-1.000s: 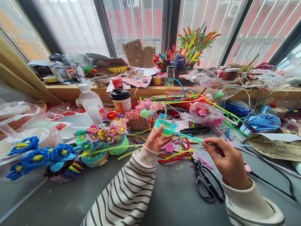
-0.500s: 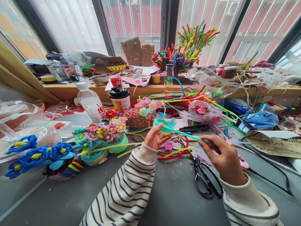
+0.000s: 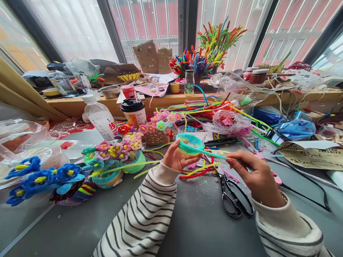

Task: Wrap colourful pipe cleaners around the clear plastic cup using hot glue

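My left hand holds a small round cup-like piece, wrapped in turquoise and yellow-green strands, between thumb and fingers. A turquoise pipe cleaner runs from its side to the right. Its other end is pinched in my right hand, thumb against fingers. Below, black-handled scissors lie on the grey table, their blades pointing up toward red and yellow pipe cleaners.
Blue flowers and pink and yellow flowers stand at left, near a plastic bottle and a lidded cup. Pipe cleaners and a plastic-wrapped bundle lie behind. A black cable curves at right.
The round piece has turned, showing more of its opening and side. The stretch of turquoise pipe cleaner between my hands looks shorter. The whole view has shifted slightly.
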### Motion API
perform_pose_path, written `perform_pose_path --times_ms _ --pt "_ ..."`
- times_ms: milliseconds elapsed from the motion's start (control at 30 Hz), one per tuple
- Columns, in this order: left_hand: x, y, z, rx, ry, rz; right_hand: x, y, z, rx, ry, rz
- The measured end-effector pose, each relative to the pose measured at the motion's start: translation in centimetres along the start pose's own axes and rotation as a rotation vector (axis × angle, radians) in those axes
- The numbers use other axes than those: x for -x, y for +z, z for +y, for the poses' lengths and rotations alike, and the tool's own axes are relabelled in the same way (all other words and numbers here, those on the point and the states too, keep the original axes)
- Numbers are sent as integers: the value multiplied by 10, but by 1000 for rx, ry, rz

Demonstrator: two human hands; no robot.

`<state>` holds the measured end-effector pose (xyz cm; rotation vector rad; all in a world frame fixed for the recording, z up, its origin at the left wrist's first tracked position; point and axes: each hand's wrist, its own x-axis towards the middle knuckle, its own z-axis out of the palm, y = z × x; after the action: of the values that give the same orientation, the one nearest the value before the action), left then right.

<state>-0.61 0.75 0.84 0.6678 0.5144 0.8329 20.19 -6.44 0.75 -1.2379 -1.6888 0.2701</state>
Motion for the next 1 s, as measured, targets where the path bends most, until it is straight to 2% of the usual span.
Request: perform_pose_path --times_ms 167,333,700,800,1000 --pt "0 -6 -4 12 -22 -134 0 -1 -2 6 -9 -55" --pt "1 -12 -7 -49 -102 -239 -1 -2 -4 -21 -31 -107" --pt "-5 -22 -18 -266 -323 -589 -2 -5 -7 -56 -31 -232" --pt "-4 -20 -17 -339 -333 -603 -2 -6 -5 -78 0 -276" --pt "3 -10 -13 -450 -353 -503 -2 -7 -3 -178 84 -340"
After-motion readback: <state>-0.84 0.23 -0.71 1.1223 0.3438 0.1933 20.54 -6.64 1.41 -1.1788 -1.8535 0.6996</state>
